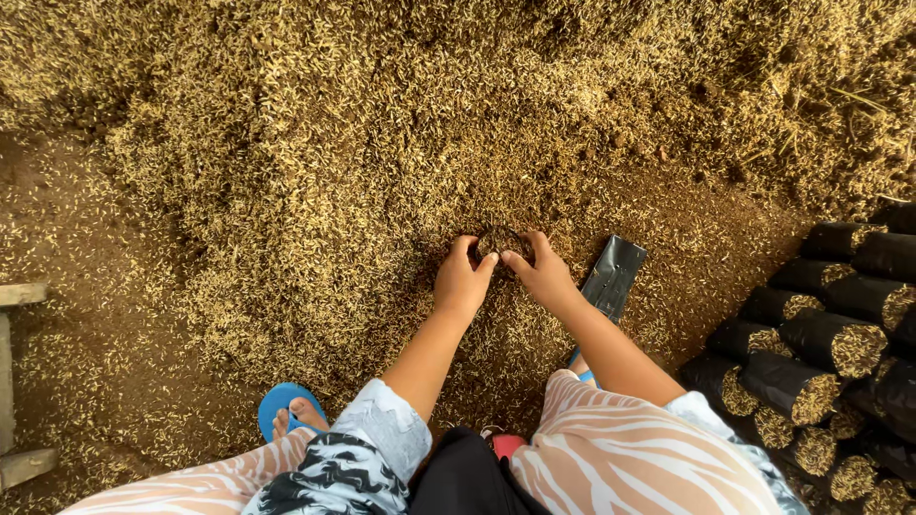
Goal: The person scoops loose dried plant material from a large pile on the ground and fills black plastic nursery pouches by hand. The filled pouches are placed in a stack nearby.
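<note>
Two bare hands meet over a small dark bag (500, 242) sunk in the heap of husk and soil (401, 124). The left hand (462, 279) and the right hand (544, 275) curl their fingers around its rim, gripping it. An empty flat black bag (614, 277) lies just beside the right wrist; filled black bags (821, 343) are stacked well to the right

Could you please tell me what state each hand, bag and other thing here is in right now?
left hand: curled, pressing on the small bag.
right hand: curled, gripping the small bag's rim.
small bag: upright, open, full of husk mix.
flat black bag: empty, lying on the husk.
filled black bags: packed, stacked on their sides.
husk pile: loose, heaped.
blue sandal: worn on the foot.
</note>
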